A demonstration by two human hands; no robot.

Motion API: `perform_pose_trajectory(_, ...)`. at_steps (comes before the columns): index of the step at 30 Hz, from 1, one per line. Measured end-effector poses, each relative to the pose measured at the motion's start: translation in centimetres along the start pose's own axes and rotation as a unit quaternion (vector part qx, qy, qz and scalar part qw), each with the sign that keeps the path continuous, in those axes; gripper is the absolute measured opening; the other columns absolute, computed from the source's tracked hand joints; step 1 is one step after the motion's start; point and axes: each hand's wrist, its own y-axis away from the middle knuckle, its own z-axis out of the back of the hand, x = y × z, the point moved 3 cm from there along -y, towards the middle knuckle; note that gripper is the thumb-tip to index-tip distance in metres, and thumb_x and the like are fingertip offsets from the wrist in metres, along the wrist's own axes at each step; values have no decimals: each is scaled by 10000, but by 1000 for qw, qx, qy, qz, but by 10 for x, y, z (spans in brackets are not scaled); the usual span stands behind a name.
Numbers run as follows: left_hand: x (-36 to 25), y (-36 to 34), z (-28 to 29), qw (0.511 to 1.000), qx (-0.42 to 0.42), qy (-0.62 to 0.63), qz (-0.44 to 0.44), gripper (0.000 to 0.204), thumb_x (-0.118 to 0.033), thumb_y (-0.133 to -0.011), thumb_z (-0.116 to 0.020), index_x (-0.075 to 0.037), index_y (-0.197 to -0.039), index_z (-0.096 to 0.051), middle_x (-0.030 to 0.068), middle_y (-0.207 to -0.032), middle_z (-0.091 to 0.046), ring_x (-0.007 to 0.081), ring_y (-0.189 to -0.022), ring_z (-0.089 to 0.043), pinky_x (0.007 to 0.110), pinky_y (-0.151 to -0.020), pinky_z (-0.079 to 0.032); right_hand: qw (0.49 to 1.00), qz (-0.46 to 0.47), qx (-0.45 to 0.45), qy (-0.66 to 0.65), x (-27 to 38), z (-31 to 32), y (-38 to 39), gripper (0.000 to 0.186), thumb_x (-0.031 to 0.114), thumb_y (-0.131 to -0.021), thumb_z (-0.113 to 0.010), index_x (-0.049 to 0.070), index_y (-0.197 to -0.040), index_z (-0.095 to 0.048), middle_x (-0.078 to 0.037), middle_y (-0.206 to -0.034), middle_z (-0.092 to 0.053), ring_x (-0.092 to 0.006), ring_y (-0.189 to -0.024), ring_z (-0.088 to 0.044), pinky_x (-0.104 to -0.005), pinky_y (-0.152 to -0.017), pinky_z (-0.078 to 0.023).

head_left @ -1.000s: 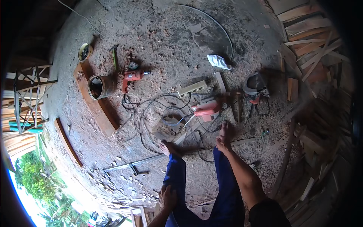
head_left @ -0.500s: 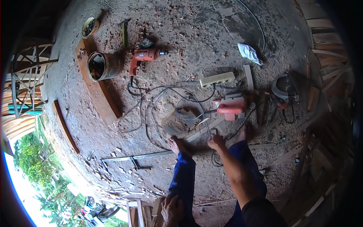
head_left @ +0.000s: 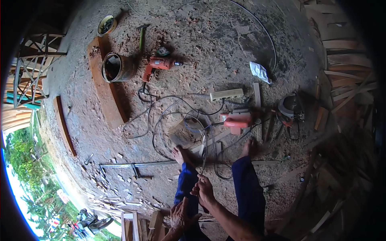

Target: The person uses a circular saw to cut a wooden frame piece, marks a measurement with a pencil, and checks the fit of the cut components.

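The dusty grey floor (head_left: 201,32) spreads all around, and a big heap of wood strips (head_left: 349,62) lies along its right side. The person's two legs in blue trousers (head_left: 247,184) reach out over it, with bare feet (head_left: 181,154) at the ends. To the left I see a thick brown board (head_left: 105,94), and a long metal bar (head_left: 157,164) lies nearer to the person. A round bucket (head_left: 128,69) is by the board. Over to the right sits a saw with a round guard (head_left: 290,108). A red power tool (head_left: 237,121) rests just left of the saw, past the feet, and a red drill (head_left: 159,63) lies farther off, near the bucket. A long pale power strip (head_left: 226,94) sits just beyond the red power tool. The right hand (head_left: 204,188) is up between the legs, its fingers closed tight. The left hand (head_left: 181,217) is over the left leg, fingers straight and thumb spread wide; I cannot tell if it touches the cloth. A hammer with a green handle (head_left: 142,39) lies near the drill. Thinnest of all is the cord (head_left: 204,160), pinched in the right hand and running up toward the loops between the feet and the power strip.
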Motion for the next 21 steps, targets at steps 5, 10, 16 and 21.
perform_pose_trajectory(5, -7, -7, -6, 990, -65, 125, -15, 639, -328, -878, -730, -19, -1393, -512, 218, -1089, -712, 400, -951, -697, 505, -919, -513, 982, 2, -16, -188, -13, -40, 19, 241, 58, -1014, -563, 128, -1243, -536, -54, -866, -604, -206, -711, -646, -483, -755, -611)
perform_pose_trajectory(10, 10, 2, -30, 993, -81, 69, 41, 313, -235, -926, -645, -56, -1176, -585, 176, -936, -677, 410, -834, -658, 543, -776, -502, 590, 470, 110, 647, 25, -29, 33, 600, -35, -778, -643, 106, -1357, -577, -135, -873, -577, -334, -827, -567, -458, -739, -466)
perform_pose_trajectory(16, 6, 1, -32, 995, -88, 44, -32, 319, -212, -861, -704, -89, -1151, -655, 109, -877, -640, 348, -820, -632, 485, -766, -480, 287, 488, 370, 736, 67, -13, 77, 445, 157, -938, -556, 18, -1360, -579, -195, -1293, -591, -336, -1190, -551, -497, -1017, -452)
perform_pose_trajectory(21, 7, -2, -41, 972, -156, 175, 31, 709, -357, -832, -784, -47, -1400, -494, 136, -973, -665, 355, -898, -653, 485, -833, -499, 165, 361, 490, 776, 17, 53, 22, 512, 177, -955, -555, -13, -1429, -512, -136, -1042, -637, -274, -871, -673, -386, -779, -580)
